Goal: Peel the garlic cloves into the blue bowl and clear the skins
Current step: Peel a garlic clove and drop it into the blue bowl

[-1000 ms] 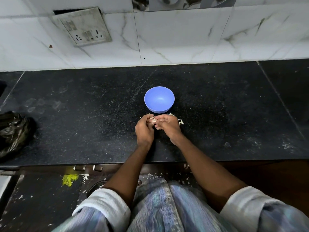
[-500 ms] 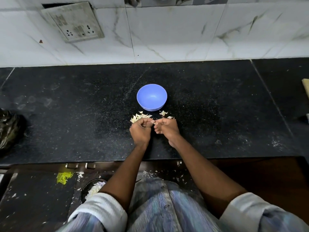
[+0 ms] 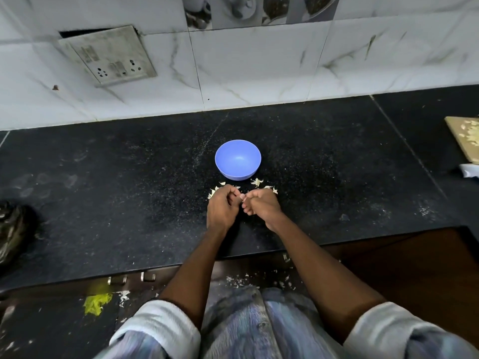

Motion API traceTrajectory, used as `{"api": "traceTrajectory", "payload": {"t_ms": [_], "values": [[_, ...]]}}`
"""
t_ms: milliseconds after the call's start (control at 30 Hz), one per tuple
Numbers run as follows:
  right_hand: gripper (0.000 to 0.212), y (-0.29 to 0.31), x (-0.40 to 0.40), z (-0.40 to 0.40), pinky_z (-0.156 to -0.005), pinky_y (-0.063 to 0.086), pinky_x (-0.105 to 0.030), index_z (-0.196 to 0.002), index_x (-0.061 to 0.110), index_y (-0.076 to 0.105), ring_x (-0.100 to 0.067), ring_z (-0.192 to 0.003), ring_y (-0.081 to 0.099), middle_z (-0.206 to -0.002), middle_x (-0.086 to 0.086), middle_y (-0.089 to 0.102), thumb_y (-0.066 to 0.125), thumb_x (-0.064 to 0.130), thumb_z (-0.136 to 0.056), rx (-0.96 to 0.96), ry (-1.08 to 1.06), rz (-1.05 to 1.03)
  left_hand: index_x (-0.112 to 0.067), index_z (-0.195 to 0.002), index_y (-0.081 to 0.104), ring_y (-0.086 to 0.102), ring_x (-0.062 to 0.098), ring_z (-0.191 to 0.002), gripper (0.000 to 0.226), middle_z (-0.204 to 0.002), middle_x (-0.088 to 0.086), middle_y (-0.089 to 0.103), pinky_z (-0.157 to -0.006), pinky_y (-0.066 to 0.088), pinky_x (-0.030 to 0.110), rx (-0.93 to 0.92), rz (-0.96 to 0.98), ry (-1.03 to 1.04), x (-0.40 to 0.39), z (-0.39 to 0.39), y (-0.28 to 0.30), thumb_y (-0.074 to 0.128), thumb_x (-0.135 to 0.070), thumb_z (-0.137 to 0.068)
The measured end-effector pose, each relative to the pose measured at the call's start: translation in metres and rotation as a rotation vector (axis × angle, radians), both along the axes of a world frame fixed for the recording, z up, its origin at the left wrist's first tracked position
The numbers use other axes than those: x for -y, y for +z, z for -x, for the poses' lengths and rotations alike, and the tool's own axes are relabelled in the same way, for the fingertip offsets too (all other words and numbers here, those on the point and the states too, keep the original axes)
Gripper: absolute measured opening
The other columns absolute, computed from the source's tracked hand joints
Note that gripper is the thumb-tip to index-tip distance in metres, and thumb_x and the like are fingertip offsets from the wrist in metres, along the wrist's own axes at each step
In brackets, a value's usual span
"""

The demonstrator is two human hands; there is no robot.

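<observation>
A blue bowl [image 3: 237,159] stands on the black counter [image 3: 129,193]; I see nothing inside it. Just in front of the bowl my left hand [image 3: 221,208] and my right hand [image 3: 263,207] meet, fingers curled, fingertips pinching something small between them. That thing is almost wholly hidden by the fingers; it looks like a garlic clove. Pale garlic skins [image 3: 257,182] lie scattered on the counter between the bowl and my hands, with more skins [image 3: 212,193] beside my left hand.
A black plastic bag [image 3: 11,231] sits at the counter's left edge. A wooden board [image 3: 464,138] with pale bits and a white object [image 3: 469,171] lie at the far right. A tiled wall with a socket plate [image 3: 108,57] backs the counter. Skins litter the floor.
My hands stay together in front of the bowl, shifting only slightly as the fingers work. The camera has tilted up and swung, bringing the board at the right into view.
</observation>
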State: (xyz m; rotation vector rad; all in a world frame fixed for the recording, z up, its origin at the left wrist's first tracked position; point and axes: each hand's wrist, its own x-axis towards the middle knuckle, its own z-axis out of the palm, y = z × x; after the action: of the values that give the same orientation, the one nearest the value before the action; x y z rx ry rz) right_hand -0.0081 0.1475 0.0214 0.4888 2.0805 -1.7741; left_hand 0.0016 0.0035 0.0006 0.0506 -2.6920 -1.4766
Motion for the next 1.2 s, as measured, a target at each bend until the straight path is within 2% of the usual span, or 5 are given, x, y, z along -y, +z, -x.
{"api": "traceTrajectory", "payload": {"t_ms": [333,633,833,1067,1200], "values": [[0.015,-0.004,0.007,-0.017,-0.052,0.049,-0.018,-0.087,-0.002,0.076,-0.011,-0.054,0.060,-0.069,-0.012,0.069,0.070,0.010,-0.095,-0.088,-0.043,-0.084,-0.019,-0.089,0.048,0.047,0.018,-0.077,0.018,-0.083,-0.006,0.055,-0.067,0.033,0.028,0.011,0.097,-0.277,0.008,0.001,-0.014,0.057,-0.011,-0.102],[0.009,0.001,0.008,-0.013,-0.055,0.052,-0.020,-0.087,0.001,0.078,-0.011,-0.056,0.062,-0.071,-0.013,0.072,0.070,0.003,-0.091,-0.029,-0.035,-0.081,-0.033,-0.087,0.040,0.046,0.017,-0.078,0.014,-0.085,-0.011,0.050,-0.071,0.043,0.042,0.034,0.091,-0.266,0.005,-0.001,-0.020,0.041,-0.032,-0.101],[0.020,0.006,0.007,-0.005,-0.052,0.051,-0.021,-0.087,-0.004,0.078,-0.012,-0.053,0.060,-0.068,-0.014,0.071,0.059,-0.010,-0.083,0.038,-0.092,-0.032,-0.031,-0.090,0.039,0.048,0.023,-0.083,0.010,-0.087,-0.009,0.051,-0.075,0.046,0.047,0.032,0.121,-0.229,0.000,-0.001,-0.016,0.039,-0.029,-0.099],[0.015,-0.003,0.000,0.000,-0.049,0.047,-0.018,-0.092,-0.006,0.077,-0.011,-0.053,0.059,-0.067,-0.010,0.070,0.063,-0.009,-0.085,0.060,-0.150,0.064,-0.025,-0.087,0.053,0.054,0.014,-0.077,0.017,-0.084,-0.002,0.062,-0.071,0.052,0.044,0.095,-0.136,-0.107,-0.006,0.004,-0.013,0.052,-0.023,-0.103],[0.010,-0.007,-0.004,0.000,-0.055,0.051,-0.020,-0.099,-0.005,0.074,-0.011,-0.059,0.062,-0.075,-0.012,0.072,0.069,0.001,-0.093,0.050,-0.173,0.146,-0.012,-0.094,0.064,0.058,0.008,-0.074,0.011,-0.083,-0.002,0.064,-0.070,0.055,0.031,0.143,-0.297,-0.024,-0.004,0.001,-0.014,0.062,-0.011,-0.105]]}}
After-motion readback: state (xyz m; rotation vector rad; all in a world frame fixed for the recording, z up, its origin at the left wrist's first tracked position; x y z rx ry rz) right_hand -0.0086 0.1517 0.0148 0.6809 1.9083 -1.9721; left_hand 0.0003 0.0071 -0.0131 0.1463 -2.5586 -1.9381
